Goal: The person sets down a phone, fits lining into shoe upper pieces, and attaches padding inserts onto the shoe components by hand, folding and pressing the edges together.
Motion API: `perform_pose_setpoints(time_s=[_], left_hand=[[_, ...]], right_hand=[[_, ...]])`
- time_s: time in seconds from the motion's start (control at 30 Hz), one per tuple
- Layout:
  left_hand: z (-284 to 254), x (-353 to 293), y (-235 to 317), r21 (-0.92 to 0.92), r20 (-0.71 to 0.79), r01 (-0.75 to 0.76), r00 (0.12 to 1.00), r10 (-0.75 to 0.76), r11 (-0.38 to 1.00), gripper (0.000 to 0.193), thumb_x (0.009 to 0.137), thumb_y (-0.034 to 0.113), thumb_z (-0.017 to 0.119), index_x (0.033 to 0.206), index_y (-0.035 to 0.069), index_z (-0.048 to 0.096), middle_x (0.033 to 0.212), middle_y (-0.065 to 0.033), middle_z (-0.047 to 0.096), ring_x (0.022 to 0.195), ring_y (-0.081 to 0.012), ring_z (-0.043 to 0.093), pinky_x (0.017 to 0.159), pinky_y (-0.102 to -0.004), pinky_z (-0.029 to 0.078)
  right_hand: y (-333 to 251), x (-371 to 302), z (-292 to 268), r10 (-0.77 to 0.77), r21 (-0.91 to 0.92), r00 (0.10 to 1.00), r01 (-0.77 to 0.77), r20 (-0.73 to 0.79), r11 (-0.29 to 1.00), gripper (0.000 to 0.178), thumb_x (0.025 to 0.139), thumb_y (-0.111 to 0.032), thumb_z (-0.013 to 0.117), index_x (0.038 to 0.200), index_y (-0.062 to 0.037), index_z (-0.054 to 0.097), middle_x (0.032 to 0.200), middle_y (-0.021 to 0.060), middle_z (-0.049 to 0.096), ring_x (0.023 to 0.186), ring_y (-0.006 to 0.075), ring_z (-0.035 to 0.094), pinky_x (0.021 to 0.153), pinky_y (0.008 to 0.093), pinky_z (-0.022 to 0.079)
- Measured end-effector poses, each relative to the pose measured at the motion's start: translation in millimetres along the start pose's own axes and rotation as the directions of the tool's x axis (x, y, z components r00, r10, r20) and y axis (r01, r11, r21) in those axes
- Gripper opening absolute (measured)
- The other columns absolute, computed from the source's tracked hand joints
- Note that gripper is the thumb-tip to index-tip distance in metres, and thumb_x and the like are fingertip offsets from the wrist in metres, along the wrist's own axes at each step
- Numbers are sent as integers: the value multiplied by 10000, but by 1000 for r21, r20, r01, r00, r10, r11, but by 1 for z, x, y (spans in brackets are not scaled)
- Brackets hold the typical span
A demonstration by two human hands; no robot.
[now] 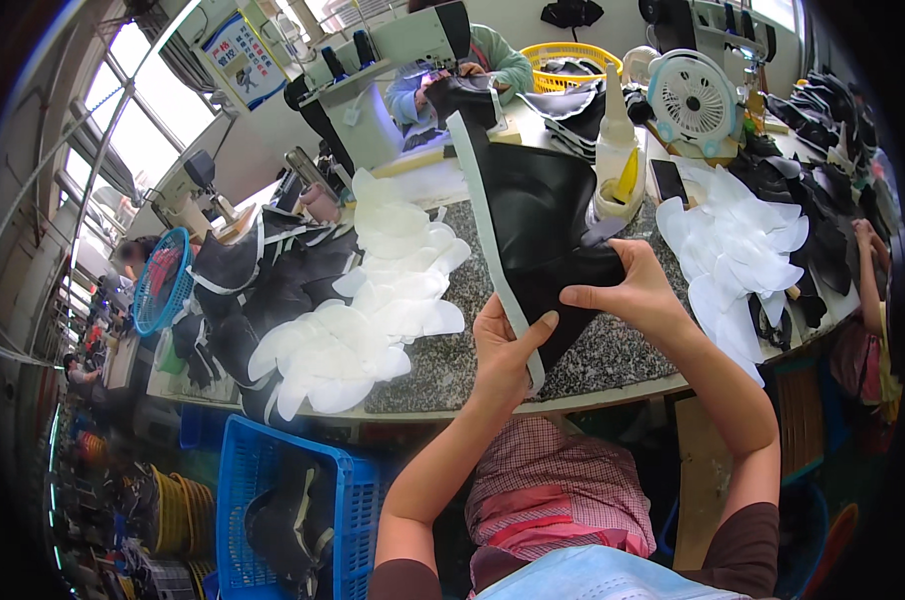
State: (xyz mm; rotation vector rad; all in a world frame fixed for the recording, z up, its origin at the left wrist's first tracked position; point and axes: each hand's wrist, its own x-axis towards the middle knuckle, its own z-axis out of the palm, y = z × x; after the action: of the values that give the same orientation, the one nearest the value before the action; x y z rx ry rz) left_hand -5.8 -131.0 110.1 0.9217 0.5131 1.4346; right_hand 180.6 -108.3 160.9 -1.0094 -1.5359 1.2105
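Above the table, both my hands hold a black leather shoe upper (538, 205) with a pale strip along its left edge. My left hand (508, 345) is closed on the lower left of it, thumb on top, near the pale strip. My right hand (638, 290) pinches the lower right side between thumb and fingers. Stacks of white curved pieces (358, 335) lie to the left of the upper, and a second pile of white pieces (733, 250) spreads to the right. Beneath is a speckled grey slab (423, 370).
A squeeze bottle (616, 135), a phone (669, 182) and a white fan (695, 105) stand behind. Black pieces (243, 310) lie at left. A blue crate (235, 500) sits below the table's front edge. Across the table a co-worker (508, 65) sits at a sewing machine (398, 95).
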Motion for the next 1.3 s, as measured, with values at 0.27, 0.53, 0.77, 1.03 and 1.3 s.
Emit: perform_pose_setpoints(time_s=[0.27, 0.53, 0.77, 1.03, 1.3], left_hand=[[-14, 9, -13, -95, 37, 3, 999, 0, 995, 263, 902, -27, 700, 1158, 6, 651, 1075, -67, 719, 924, -139, 690, 823, -260, 563], [-33, -75, -63, 661, 319, 469, 532, -784, 587, 514, 975, 122, 656, 1447, 17, 482, 1306, -170, 634, 1165, -205, 638, 998, -318, 510], [-43, -45, 24, 962, 272, -260, 884, 381, -85, 615, 696, 225, 861, 1238, 93, 603, 1153, -86, 593, 1092, -295, 516, 925, -431, 401], [-82, -5, 11, 823, -60, 161, 978, -197, 545, 467, 673, 158, 887, 1069, -28, 726, 923, -122, 752, 842, -195, 708, 814, -314, 543], [-87, -18, 4, 872, -12, 25, 999, -30, 489, 254, 741, 150, 864, 906, -13, 761, 825, -102, 748, 770, -128, 687, 710, -269, 520]], right_hand=[[-81, 14, 9, -371, -754, 867, 480, 332, 448, 314, 716, -208, 829, 776, 27, 631, 731, 158, 649, 706, 402, 624, 652, 440, 485], [23, 47, 12, 103, -789, 792, 570, 602, 229, 242, 748, -210, 783, 804, 2, 681, 763, 188, 662, 840, 376, 663, 804, 465, 502], [49, 23, 23, -204, -557, 780, 579, 592, 595, 252, 814, -221, 757, 823, 6, 648, 740, 119, 620, 847, 326, 630, 942, 406, 444], [74, 16, 40, -365, -428, 837, 528, 407, 733, 181, 765, -115, 792, 860, -17, 672, 796, 70, 668, 774, 256, 639, 800, 340, 482], [90, 12, 55, -100, -273, 969, 162, 227, 948, 159, 833, -116, 729, 864, 30, 677, 814, 120, 709, 801, 222, 705, 755, 321, 527]])
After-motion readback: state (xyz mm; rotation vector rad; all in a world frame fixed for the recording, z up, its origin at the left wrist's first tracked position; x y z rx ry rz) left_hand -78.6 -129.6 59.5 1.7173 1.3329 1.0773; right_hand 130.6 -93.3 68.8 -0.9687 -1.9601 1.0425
